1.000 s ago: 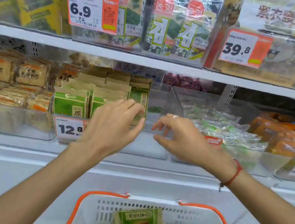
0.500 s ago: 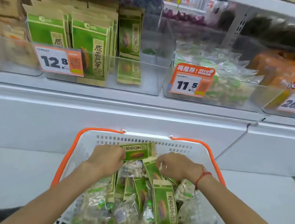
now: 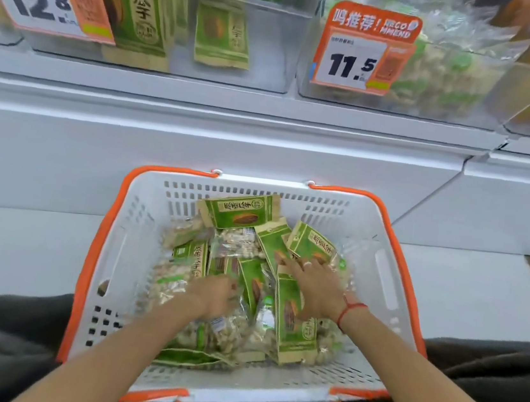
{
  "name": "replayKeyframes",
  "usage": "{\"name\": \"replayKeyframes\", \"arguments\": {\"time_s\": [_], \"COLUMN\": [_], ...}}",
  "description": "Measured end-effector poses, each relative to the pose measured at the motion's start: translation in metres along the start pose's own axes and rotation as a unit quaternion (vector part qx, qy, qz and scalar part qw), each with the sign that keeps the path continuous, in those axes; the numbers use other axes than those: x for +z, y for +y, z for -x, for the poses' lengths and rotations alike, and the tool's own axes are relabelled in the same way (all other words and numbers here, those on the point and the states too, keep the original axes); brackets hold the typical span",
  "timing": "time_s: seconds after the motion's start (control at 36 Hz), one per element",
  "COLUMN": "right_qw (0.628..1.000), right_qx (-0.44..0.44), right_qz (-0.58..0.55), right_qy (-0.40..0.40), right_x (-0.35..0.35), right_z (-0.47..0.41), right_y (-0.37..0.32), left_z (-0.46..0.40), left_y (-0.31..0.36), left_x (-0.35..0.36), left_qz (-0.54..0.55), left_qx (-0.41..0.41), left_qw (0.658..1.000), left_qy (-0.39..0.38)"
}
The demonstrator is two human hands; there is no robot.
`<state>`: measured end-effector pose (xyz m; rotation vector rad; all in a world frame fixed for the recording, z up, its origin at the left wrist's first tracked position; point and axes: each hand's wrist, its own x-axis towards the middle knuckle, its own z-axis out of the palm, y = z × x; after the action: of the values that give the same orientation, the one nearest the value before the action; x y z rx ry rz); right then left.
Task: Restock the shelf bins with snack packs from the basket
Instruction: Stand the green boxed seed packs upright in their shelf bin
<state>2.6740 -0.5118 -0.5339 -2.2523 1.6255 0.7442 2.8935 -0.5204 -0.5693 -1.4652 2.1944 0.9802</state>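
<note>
Snack packs, green paper pouches [image 3: 292, 318] and clear bags of nuts [image 3: 228, 328], fill the white plastic basket with orange handles [image 3: 141, 219]. Left of its middle, the left hand [image 3: 215, 296] curls its fingers down into the clear bags, gripping one. Right of its middle, the right hand [image 3: 316, 289] lies flat with straight fingers on the green pouches. Above the basket, clear shelf bins [image 3: 269, 47] hold more green pouches behind orange price tags [image 3: 359, 48].
</note>
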Motion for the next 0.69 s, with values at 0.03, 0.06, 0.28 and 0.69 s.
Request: {"name": "replayKeyframes", "arguments": {"time_s": [0.03, 0.06, 0.28, 0.69], "right_qw": [1.0, 0.999, 0.937, 0.924], "right_qx": [0.0, 0.0, -0.042, 0.156], "right_qz": [0.008, 0.009, -0.347, -0.349], "right_qy": [0.021, 0.034, -0.011, 0.027], "right_x": [0.001, 0.001, -0.02, -0.026], "right_z": [0.0, 0.0, -0.004, -0.051], "right_y": [0.002, 0.005, 0.04, 0.062], "left_z": [-0.003, -0.006, -0.005, -0.002], "left_y": [0.002, 0.005, 0.057, 0.0], "left_x": [0.001, 0.001, -0.013, -0.036], "left_qz": [0.009, 0.029, 0.35, 0.638], "left_qx": [-0.005, -0.009, 0.057, -0.062], "left_qw": [0.999, 0.997, 0.933, 0.765], "left_qy": [0.039, 0.072, -0.053, 0.062]}}
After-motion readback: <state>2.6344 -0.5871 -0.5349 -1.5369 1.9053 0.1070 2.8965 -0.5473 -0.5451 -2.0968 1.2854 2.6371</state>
